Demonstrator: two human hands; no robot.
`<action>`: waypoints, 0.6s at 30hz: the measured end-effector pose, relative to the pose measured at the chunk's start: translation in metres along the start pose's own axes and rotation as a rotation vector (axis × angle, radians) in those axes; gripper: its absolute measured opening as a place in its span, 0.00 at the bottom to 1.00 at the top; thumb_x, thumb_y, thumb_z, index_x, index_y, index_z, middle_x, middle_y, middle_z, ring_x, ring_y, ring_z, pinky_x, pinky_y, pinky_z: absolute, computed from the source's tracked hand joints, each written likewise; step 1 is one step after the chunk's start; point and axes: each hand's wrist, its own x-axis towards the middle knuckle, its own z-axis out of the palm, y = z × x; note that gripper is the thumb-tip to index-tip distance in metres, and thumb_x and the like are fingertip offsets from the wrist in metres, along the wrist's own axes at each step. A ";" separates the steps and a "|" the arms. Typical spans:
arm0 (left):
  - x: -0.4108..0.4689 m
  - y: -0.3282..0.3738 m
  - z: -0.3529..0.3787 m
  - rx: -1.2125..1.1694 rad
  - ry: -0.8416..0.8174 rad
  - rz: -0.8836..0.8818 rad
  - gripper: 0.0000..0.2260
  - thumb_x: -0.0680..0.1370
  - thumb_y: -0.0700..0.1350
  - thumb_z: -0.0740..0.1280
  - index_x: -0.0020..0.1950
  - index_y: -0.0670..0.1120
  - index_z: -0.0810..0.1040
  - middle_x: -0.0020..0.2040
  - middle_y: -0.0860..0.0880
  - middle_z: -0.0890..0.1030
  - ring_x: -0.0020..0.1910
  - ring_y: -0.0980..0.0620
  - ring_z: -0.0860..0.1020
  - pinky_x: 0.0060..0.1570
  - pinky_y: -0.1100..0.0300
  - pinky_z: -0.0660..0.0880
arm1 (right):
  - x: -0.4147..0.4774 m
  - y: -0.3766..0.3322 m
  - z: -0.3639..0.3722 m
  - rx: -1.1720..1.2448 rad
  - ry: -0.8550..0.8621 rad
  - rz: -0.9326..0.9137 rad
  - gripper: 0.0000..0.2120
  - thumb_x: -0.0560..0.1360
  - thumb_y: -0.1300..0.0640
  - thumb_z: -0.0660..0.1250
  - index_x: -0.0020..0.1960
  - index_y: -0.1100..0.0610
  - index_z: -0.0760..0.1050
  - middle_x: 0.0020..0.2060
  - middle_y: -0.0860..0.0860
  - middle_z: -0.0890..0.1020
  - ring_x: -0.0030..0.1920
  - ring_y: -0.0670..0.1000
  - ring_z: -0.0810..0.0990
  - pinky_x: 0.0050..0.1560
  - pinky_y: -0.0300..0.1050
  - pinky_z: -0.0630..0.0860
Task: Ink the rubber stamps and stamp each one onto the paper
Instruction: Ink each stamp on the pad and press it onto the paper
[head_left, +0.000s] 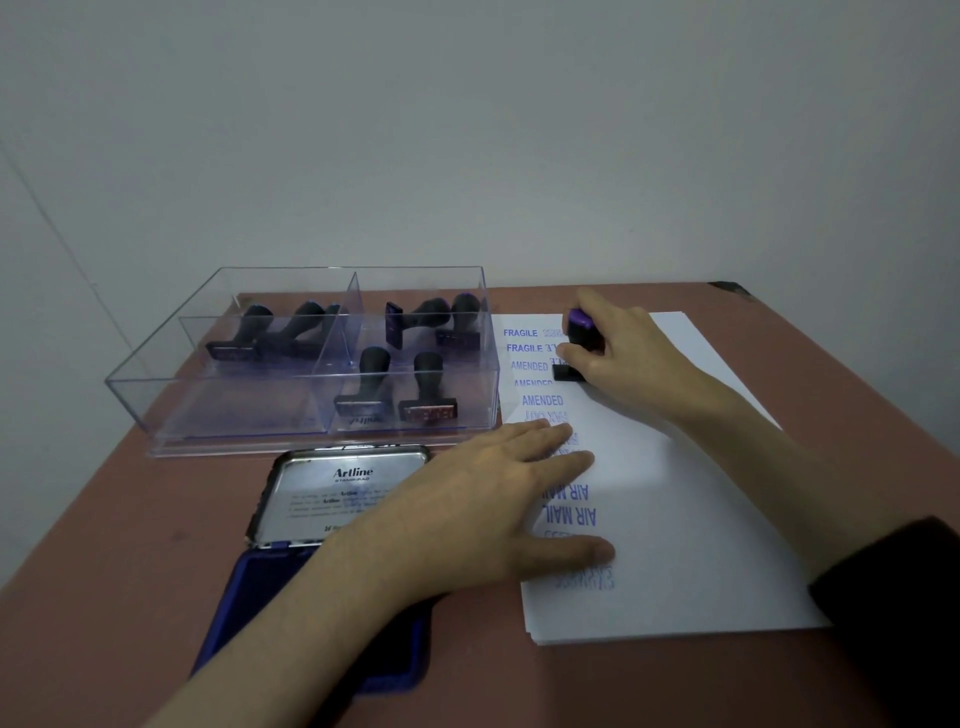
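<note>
The right hand (623, 358) grips a stamp (581, 327) by its rounded handle, fingers curled close round it. The handle is black with a glossy purple cap, and the flat rectangular base sits on the paper (717, 519) near its far left corner. The left hand (483, 499) lies flat on the sheet's left edge, fingers straight and spread. The paper is smooth and white, a thin stack of sheets. Violet-blue prints (542, 400) run down its left side: FRAGILE, AMENDED, AIR MAIL, with fainter ones I cannot read.

Left of the paper the pad (270, 597) lies open – a dark blue rectangle with rounded corners, partly under the left forearm. Its shiny metal lid (332, 493) is hinged back and marked Artline. Beyond it stands a clear, hard-plastic tray (234, 405) split by partitions. More black stamps (428, 384) are inside it, some upright, some tipped over. All of it rests on a matte reddish-brown table (104, 519).
</note>
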 end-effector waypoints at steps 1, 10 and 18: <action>0.000 0.000 0.000 0.001 0.002 0.000 0.33 0.73 0.67 0.58 0.75 0.57 0.56 0.77 0.55 0.53 0.74 0.57 0.50 0.71 0.64 0.49 | 0.000 0.000 0.000 -0.001 0.001 -0.003 0.11 0.75 0.58 0.65 0.42 0.54 0.62 0.31 0.48 0.71 0.31 0.47 0.68 0.30 0.40 0.63; 0.000 0.001 0.001 -0.014 0.002 -0.012 0.32 0.73 0.67 0.59 0.74 0.57 0.58 0.76 0.56 0.54 0.74 0.59 0.50 0.71 0.61 0.52 | -0.003 -0.001 0.001 -0.007 0.001 -0.036 0.11 0.76 0.58 0.64 0.43 0.55 0.61 0.30 0.51 0.72 0.30 0.51 0.68 0.31 0.44 0.65; -0.004 0.004 -0.002 -0.029 0.112 0.012 0.30 0.74 0.65 0.58 0.73 0.54 0.61 0.74 0.56 0.60 0.72 0.61 0.52 0.70 0.64 0.53 | -0.008 -0.004 -0.002 0.192 0.105 0.053 0.07 0.75 0.56 0.67 0.45 0.54 0.68 0.35 0.47 0.74 0.34 0.46 0.71 0.36 0.38 0.67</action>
